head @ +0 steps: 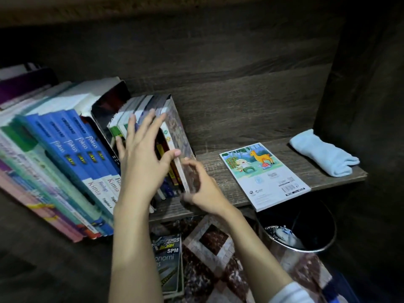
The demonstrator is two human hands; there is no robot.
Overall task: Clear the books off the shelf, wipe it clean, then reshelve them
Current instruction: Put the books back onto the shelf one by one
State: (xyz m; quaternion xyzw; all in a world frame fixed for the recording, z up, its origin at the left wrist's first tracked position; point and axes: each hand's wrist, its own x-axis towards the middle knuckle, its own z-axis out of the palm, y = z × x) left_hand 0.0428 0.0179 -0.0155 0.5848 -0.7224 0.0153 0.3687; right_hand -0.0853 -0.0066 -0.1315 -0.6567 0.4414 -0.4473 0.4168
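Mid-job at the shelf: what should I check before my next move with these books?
1. Left hand steadying the small books: ok, lies flat against them.
2. Right hand on the end book: ok, fingers curled round its lower edge.
3. Picture book secure on the shelf: not ok, overhangs the front edge.
4. Blue cloth within reach: ok, folded at the shelf's right end.
5. Floor book shelved: not ok, lies below the shelf.
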